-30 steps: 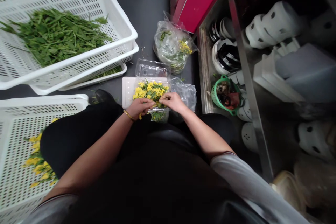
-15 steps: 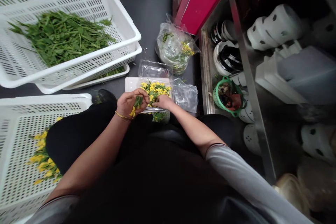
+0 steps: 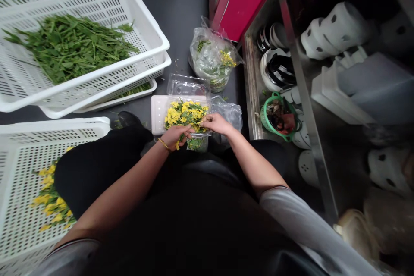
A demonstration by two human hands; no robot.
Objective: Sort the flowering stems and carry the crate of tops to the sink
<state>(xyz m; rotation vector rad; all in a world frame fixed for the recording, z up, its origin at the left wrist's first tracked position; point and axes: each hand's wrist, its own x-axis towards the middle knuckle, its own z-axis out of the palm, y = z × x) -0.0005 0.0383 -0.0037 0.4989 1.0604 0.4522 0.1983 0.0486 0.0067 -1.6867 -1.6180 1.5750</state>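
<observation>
A clear plastic box (image 3: 194, 134) filled with yellow flowers (image 3: 185, 112) and green stems sits on a white tray (image 3: 158, 112) on the dark floor in front of my knees. My left hand (image 3: 176, 135) is closed round a small bunch of flower stems at the box's near edge; a gold bangle circles its wrist. My right hand (image 3: 216, 122) pinches stems at the box's right side, fingers pressed together. Both hands nearly touch over the box.
Stacked white crates (image 3: 97, 73) with green stems stand at upper left. Another white crate (image 3: 19, 172) with yellow flowers lies at lower left. An empty clear box (image 3: 187, 85) and plastic bags (image 3: 213, 58) lie beyond the tray. A steel shelf (image 3: 252, 95) with shoes stands right.
My left hand, raised palm up with stems half a second ago, has come back down to the box's near edge. My right hand stayed at the box.
</observation>
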